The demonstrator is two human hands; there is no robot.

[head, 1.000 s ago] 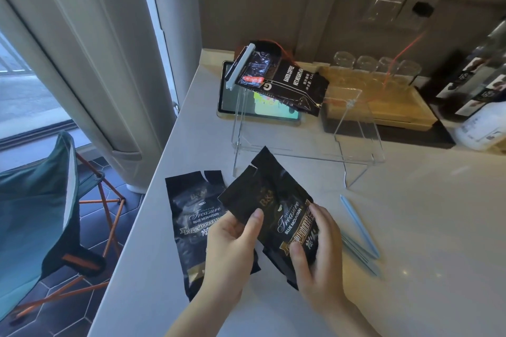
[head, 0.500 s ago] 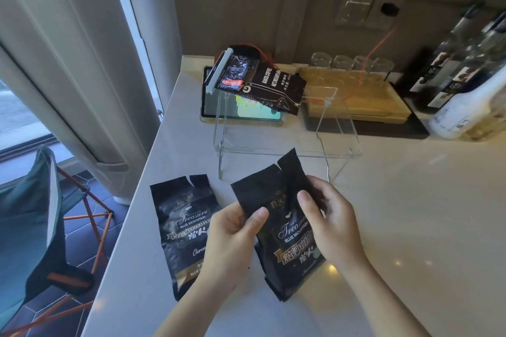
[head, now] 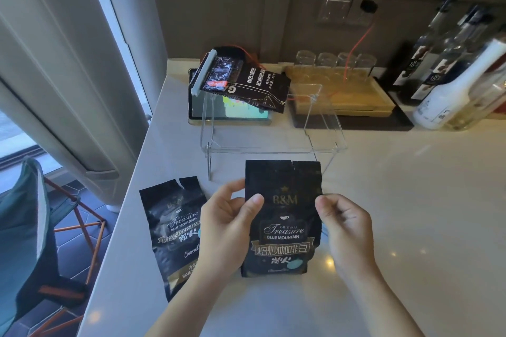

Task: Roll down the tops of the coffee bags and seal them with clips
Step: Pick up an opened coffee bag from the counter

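1. At the far left of the white counter [head: 383, 200] lies a second Blue Mountain coffee bag [head: 175, 232], flat on its back with its torn top pointing away from the person. It is unrolled and unclipped, and part of it is hidden behind the left wrist.
2. The left hand [head: 227, 230] grips the left edge of the held Blue Mountain coffee bag [head: 282, 216]. The thumb presses the front face just beside the B&M logo, and the fingers are curled behind the bag.
3. That bag stands upright between the hands, its base at or just above the counter. Its long axis is vertical, and its notched top edge rises above both grips.
4. The right hand [head: 345, 224] pinches the right edge at about the same height. Thumb and forefinger are closed on the film, and the wrist comes in from below right.
5. My judgement: the strip to be rolled lies above both hands, equally near each. The fold likely calls for both grips to shift upward.
6. Behind, an already clipped coffee bag [head: 246, 82] rests on a clear acrylic stand [head: 273, 142]. I cannot make out any loose clips.
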